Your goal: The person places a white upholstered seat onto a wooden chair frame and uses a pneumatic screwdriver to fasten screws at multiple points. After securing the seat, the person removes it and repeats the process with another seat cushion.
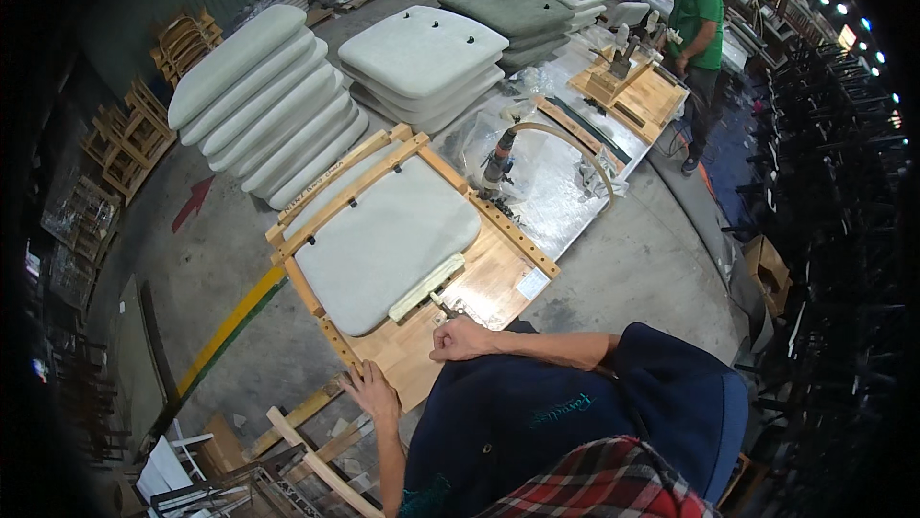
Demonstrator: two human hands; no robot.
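A pale grey padded seat cushion (388, 240) lies flat in a wooden jig (494, 278), with small black fittings along its far edge. A cream padded bar (427, 288) presses along the cushion's near edge. Behind the bar sits a small metal clamp (445, 308). Closed beside that clamp, my right hand (462, 339) has its fingers curled in; whatever they grip is hidden. My left hand (372, 391) rests with fingers spread on the jig's near left corner, touching the wooden side rail (337, 344).
A power drill (498, 161) with a hose stands right of the jig on a plastic-covered table (565, 202). Cushion stacks (278, 106) (422, 53) rise beyond. A person in a green shirt (697, 20) stands at another wooden jig (628, 96). Loose wooden parts (321, 451) lie lower left.
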